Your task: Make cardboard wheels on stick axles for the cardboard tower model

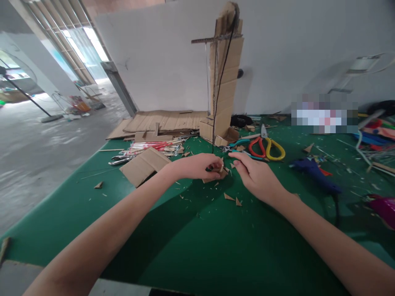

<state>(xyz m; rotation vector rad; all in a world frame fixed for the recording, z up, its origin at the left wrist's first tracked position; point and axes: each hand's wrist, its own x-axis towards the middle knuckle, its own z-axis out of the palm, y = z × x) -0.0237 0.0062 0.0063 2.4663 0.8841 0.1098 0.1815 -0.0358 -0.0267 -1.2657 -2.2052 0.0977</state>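
My left hand point(200, 165) is closed, with curled thumb and fingers at a small piece of cardboard point(211, 179) low over the green table. The fingers partly cover that piece. Just to its right is my right hand point(254, 174), with the index finger stretched out and the thumb apart below it; no object shows in it. Behind both hands stands a tall cardboard tower point(226, 86) with a crossbar and a black cord point(222, 74) running down its front. Pliers with teal handles point(240, 143), red-handled scissors point(258, 147) and a yellow-handled tool point(274, 150) lie close behind my right hand.
A folded cardboard piece point(145, 166) and packaged sticks point(151, 147) lie left. A blue glue gun point(316, 176) rests right, near a magenta object point(382, 209). Cardboard scraps point(228, 197) litter the green table point(197, 255). A white wall point(166, 61) rises behind.
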